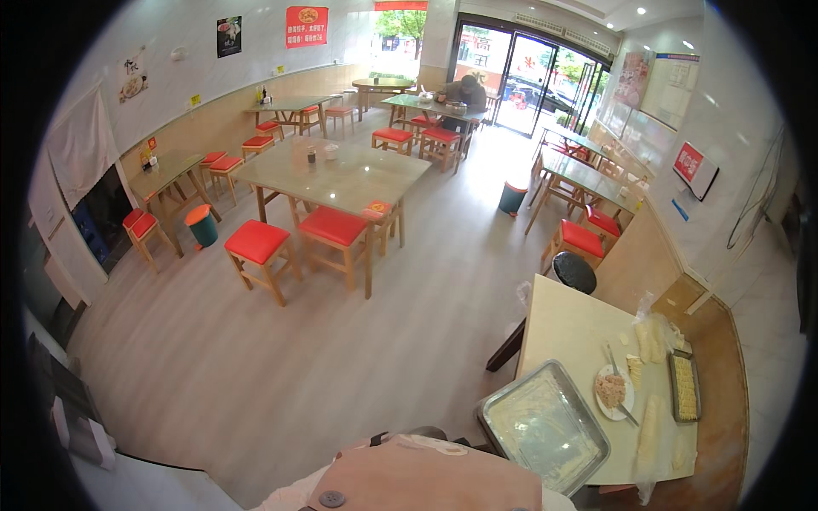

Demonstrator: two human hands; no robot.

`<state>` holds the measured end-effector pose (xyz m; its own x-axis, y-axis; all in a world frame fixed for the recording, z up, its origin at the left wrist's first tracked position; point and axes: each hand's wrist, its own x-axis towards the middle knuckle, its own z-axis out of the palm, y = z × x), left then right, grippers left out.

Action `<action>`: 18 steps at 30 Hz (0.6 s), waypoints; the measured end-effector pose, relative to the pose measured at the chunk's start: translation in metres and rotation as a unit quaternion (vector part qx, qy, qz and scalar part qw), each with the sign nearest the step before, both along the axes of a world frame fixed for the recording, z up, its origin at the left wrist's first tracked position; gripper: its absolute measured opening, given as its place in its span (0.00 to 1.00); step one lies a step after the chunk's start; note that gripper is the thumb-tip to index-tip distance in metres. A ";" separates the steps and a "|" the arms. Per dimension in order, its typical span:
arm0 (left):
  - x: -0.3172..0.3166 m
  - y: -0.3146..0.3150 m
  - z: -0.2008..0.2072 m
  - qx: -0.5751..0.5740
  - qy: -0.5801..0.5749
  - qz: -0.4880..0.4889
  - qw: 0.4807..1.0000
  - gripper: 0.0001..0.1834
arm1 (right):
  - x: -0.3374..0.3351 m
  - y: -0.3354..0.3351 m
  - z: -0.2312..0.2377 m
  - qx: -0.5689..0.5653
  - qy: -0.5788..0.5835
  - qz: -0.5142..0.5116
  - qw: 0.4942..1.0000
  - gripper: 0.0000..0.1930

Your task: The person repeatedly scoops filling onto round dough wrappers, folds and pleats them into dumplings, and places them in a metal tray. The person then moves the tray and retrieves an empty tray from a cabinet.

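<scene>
Neither of my hands shows; only a brown apron (pixel 426 477) and pale sleeve edges appear at the lower edge. Nearest to me on the right lies a large rectangular metal tray (pixel 490 417), its bottom dusted with white powder, tilted across the corner of a cream table (pixel 558 328). Whether a hand touches it is hidden. On that table a white plate (pixel 629 399) carries pinkish minced filling (pixel 609 390) and two long utensils. Beyond it are stacked pale wrappers in plastic (pixel 652 341), a long plastic-covered dough-coloured roll (pixel 649 434) and a smaller dark tray (pixel 699 416) with rows of pale pieces.
A black round stool (pixel 573 272) stands at the cream table's far end. Dining tables (pixel 341 179) with red-topped stools (pixel 257 242) fill the room. Green bins (pixel 202 228) stand on the floor. A person (pixel 464 94) sits near the glass doors (pixel 524 77).
</scene>
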<state>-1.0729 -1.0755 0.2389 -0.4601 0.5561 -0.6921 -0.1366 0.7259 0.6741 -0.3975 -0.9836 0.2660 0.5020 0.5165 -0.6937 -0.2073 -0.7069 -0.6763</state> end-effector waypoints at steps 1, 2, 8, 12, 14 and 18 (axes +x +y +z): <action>-0.007 0.004 0.001 0.002 0.001 -0.006 1.000 0.23 | -0.007 -0.002 -0.001 -0.001 0.002 -0.008 1.000 0.09; -0.014 0.007 0.002 0.005 0.004 -0.014 1.000 0.23 | -0.012 -0.004 -0.001 -0.004 0.001 -0.012 1.000 0.09; -0.041 0.026 0.007 0.013 0.011 -0.049 0.999 0.23 | -0.030 -0.020 -0.014 -0.015 0.003 -0.048 0.999 0.10; -0.051 0.034 0.011 0.011 0.022 -0.063 0.998 0.23 | -0.029 -0.035 -0.021 -0.016 0.010 -0.069 0.997 0.11; -0.055 0.045 0.014 0.007 0.032 -0.077 0.997 0.23 | -0.028 -0.049 -0.022 -0.012 0.020 -0.088 0.996 0.11; -0.065 0.099 0.020 -0.015 0.060 -0.147 0.987 0.23 | -0.045 -0.084 -0.028 -0.018 0.027 -0.189 0.982 0.12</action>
<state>-1.1378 -0.9760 0.2592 -0.3608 0.6579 -0.6610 0.1631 0.7423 0.6499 -0.4429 -1.0679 0.2380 0.6145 0.2755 -0.7392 -0.4938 -0.5964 -0.6328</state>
